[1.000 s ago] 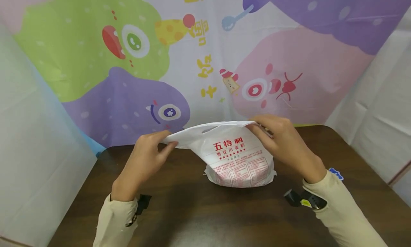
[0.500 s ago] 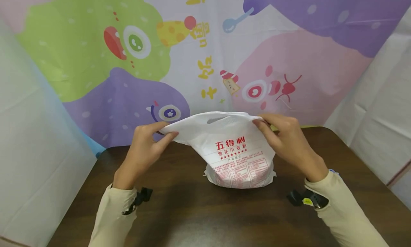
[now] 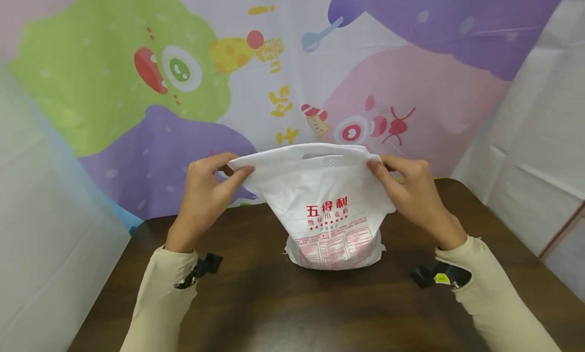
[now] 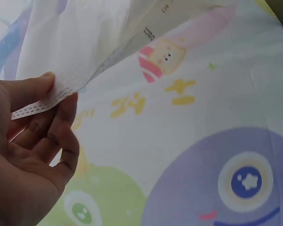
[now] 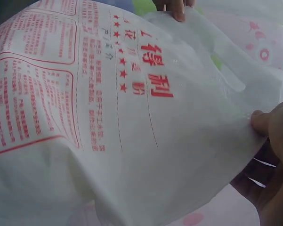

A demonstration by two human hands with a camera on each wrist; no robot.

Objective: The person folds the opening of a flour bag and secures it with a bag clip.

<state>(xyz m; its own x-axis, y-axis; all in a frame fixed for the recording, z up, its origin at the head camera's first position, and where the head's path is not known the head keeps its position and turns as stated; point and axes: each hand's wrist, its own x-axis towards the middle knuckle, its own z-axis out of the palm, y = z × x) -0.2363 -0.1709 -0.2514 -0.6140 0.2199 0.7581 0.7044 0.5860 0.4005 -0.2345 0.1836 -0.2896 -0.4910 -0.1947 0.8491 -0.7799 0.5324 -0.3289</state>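
Note:
A white flour bag with red printing stands on the table, its lower part bulging and its upper part pulled up flat. My left hand pinches the top left corner between thumb and fingers. At the top right corner, my right hand pinches the bag the same way. A slot-shaped handle hole lies between the hands near the top edge. In the left wrist view, the thumb of my left hand presses on the dotted seam of the bag. What is inside the bag is hidden.
The dark wooden table has rounded far corners. Behind it hangs a curtain printed with cartoon monsters, and white cloth walls rise at both sides. Black wrist cameras sit on both wrists.
Both hands have raised the bag's top edge, so its upper part is stretched taller and more of its front shows. The bag's base stays on the table. The head view has shifted slightly.

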